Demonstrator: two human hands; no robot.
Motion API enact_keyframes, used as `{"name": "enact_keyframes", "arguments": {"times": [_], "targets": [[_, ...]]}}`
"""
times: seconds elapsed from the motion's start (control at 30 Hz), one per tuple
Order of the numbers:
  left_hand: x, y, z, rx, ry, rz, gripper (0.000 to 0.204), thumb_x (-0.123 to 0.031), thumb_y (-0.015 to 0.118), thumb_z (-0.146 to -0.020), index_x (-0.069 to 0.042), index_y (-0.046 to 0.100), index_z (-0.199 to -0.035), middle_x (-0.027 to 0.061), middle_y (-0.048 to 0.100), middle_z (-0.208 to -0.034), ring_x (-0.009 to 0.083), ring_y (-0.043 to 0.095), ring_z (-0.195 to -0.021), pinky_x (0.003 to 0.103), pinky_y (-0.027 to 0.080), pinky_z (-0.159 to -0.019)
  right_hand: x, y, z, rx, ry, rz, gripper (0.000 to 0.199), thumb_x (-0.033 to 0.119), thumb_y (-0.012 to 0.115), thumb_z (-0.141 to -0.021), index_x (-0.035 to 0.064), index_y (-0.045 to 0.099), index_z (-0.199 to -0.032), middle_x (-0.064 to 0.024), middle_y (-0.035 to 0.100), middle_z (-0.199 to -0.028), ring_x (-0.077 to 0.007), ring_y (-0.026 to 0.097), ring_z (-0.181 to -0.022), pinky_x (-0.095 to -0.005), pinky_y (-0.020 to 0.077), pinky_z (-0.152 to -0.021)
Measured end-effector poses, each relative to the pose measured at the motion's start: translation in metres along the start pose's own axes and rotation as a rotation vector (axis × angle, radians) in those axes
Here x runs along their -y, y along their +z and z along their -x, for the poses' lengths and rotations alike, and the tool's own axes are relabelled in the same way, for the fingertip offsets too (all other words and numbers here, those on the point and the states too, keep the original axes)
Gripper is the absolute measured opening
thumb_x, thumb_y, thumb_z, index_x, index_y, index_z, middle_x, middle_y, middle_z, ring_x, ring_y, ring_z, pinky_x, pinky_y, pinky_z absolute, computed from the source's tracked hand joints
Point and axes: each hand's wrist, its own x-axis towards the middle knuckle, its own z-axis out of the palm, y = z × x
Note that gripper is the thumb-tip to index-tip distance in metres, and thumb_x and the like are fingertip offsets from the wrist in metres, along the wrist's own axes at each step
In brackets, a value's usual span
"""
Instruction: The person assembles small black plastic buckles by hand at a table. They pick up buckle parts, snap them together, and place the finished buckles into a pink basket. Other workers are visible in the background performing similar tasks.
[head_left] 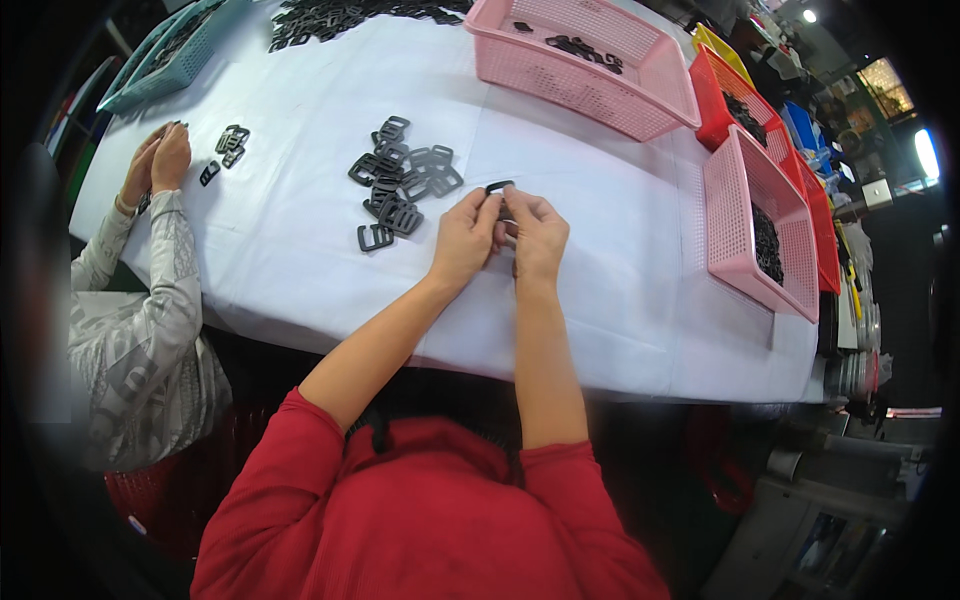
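Observation:
A small black plastic buckle [499, 186] sticks up between my fingertips, its lower part covered by them. My left hand [465, 238] pinches it from the left. On its other side my right hand [538, 236] is closed with the thumb and fingers at the same piece. Just left of my hands a loose heap of black slotted buckles [398, 218] lies on the white tabletop [300, 290]. Several greyer buckles [432, 172] rest on the right side of that heap. One open-sided buckle [375, 238] lies at its near edge.
At the far side stands a pink basket [640, 120] with a few black pieces; another pink basket [735, 240] and red baskets [712, 90] line the right. A teal basket [150, 100] is far left. At left a co-worker's hands [160, 160] work near several buckles [232, 143].

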Motion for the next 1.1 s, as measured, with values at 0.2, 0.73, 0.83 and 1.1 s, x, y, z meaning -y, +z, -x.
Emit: {"name": "enact_keyframes", "arguments": {"times": [0.2, 0.73, 0.83, 1.1], "targets": [[-0.003, -0.004, -0.008, 0.108, -0.004, -0.08, 0.025, -0.021, 0.044, -0.093, -0.002, 0.056, -0.082, 0.0023, 0.055, -0.057, 0.0069, 0.05, -0.049, 0.022, 0.039, -0.044, 0.005, -0.003, -0.014, 0.009, -0.361, 0.457, 0.024, 0.02, 0.067, -0.081, -0.0028, 0.064, -0.077, -0.0043, 0.059, -0.064, -0.0092, 0.05, -0.057, -0.0241, 0.0396, -0.052], [-0.029, -0.058, -0.049, 0.205, 0.546, -1.511, 0.03, -0.019, 0.064, -0.077, 0.0, 0.057, -0.099, 0.0088, 0.056, -0.087, 0.0254, 0.055, -0.088, 0.034, 0.05, -0.073, 0.167, 0.004, -0.18, -0.291, -1.062, 1.098, 0.025, 0.021, 0.058, -0.084, 0.0034, 0.064, -0.101, -0.0158, 0.064, -0.094, -0.0274, 0.06, -0.084, -0.0367, 0.0458, -0.077], [-0.023, -0.052, -0.043, 0.223, 0.567, -1.754, 0.029, -0.016, 0.064, -0.077, 0.0, 0.055, -0.099, 0.0088, 0.055, -0.084, 0.0253, 0.055, -0.085, 0.032, 0.05, -0.072, 0.152, 0.002, -0.116, -0.144, -0.963, 0.736, 0.024, 0.014, 0.06, -0.083, 0.0043, 0.064, -0.105, -0.0107, 0.062, -0.097, -0.0202, 0.06, -0.085, -0.0328, 0.0478, -0.077], [-0.052, -0.046, -0.03, -0.03, 0.308, -0.613, 0.018, -0.016, 0.06, -0.084, -0.001, 0.064, -0.093, -0.0011, 0.049, -0.068, 0.0094, 0.049, -0.069, 0.023, 0.039, -0.055, 0.197, -0.009, 0.164, 0.482, -1.431, -0.36, 0.025, 0.028, 0.053, -0.085, 0.0059, 0.047, -0.074, -0.0055, 0.045, -0.079, -0.0155, 0.044, -0.063, -0.0253, 0.0334, -0.05]]}}
